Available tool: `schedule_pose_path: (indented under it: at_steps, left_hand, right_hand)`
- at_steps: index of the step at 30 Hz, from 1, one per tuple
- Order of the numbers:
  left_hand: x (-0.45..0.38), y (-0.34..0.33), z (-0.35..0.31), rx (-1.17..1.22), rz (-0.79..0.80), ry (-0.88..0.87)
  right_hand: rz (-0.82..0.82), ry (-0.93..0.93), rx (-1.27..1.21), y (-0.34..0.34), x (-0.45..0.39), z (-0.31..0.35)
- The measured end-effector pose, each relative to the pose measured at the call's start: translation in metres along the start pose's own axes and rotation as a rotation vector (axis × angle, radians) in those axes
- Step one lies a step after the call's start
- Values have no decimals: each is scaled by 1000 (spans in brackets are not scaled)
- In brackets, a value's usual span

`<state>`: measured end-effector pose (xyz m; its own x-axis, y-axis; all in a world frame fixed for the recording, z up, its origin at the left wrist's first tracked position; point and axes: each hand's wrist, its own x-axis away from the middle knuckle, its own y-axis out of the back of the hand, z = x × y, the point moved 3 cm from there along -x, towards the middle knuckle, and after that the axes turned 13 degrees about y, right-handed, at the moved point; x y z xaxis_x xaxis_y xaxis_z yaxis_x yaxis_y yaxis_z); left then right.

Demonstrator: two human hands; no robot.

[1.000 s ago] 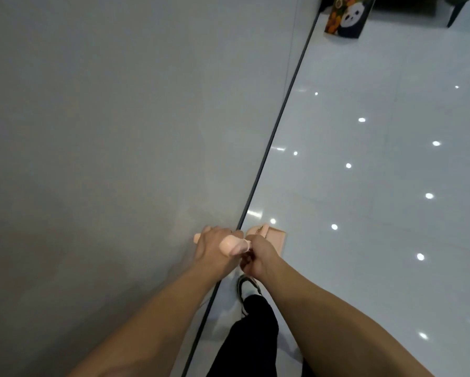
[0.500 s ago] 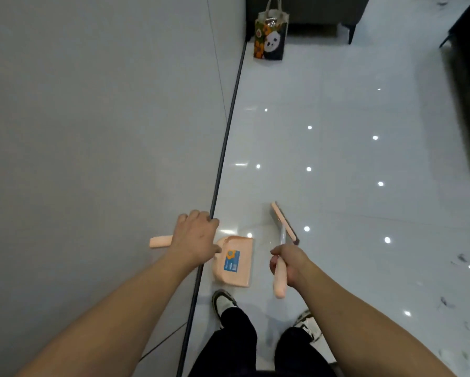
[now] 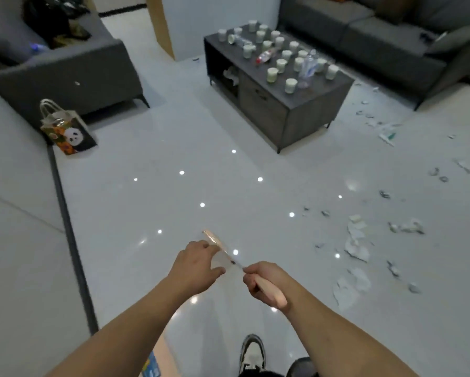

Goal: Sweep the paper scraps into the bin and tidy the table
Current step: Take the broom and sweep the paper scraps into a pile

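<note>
My right hand (image 3: 263,284) grips the handle of a peach hand brush (image 3: 220,246), whose head points up and to the left above the white floor. My left hand (image 3: 198,265) is at the brush head, fingers spread and touching its bristle side. A corner of the peach dustpan (image 3: 153,365) with a blue label shows under my left forearm at the bottom edge. Torn paper scraps (image 3: 357,244) lie scattered on the floor to the right. The dark coffee table (image 3: 291,110) stands further off, with several paper cups (image 3: 291,85) and plastic bottles (image 3: 266,56) on it.
A grey wall panel with a dark floor strip (image 3: 70,240) runs along the left. A panda gift bag (image 3: 67,131) stands by a grey armchair (image 3: 65,74). A grey sofa (image 3: 378,42) lies behind the table. My shoe (image 3: 251,352) is below.
The view has swung from the wall to the room. My left hand has left the dustpan handle and moved to the brush head. The right hand still grips the brush.
</note>
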<state>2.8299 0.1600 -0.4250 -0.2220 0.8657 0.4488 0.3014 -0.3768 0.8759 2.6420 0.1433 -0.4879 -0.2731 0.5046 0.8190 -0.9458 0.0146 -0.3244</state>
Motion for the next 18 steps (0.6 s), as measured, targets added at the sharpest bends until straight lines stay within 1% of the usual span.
schedule_pose_path:
  at_steps: [2, 5, 8, 11, 15, 16, 18]
  left_hand:
    - [-21, 1, -46, -1, 23, -62]
    - [-46, 2, -104, -36, 73, -155]
    - [-77, 1, -150, -119, 119, -239]
    - [-114, -2, -192, -183, 156, -313]
    - [-170, -8, -243, -191, 193, -385]
    - [-186, -10, -253, -193, 199, -403]
    - [-219, -12, -272, -195, 229, -430]
  right_hand:
    - [-73, 27, 52, 43, 3, 23]
    - [-183, 32, 137, 95, 7, 39]
    - [-286, 53, 96, 129, 4, 54]
    - [-318, 60, -39, 157, -5, 70]
    - [-287, 25, -403, 191, -29, 84]
    - [-286, 29, -463, 197, -36, 90]
    - [-342, 24, -477, 211, -51, 103]
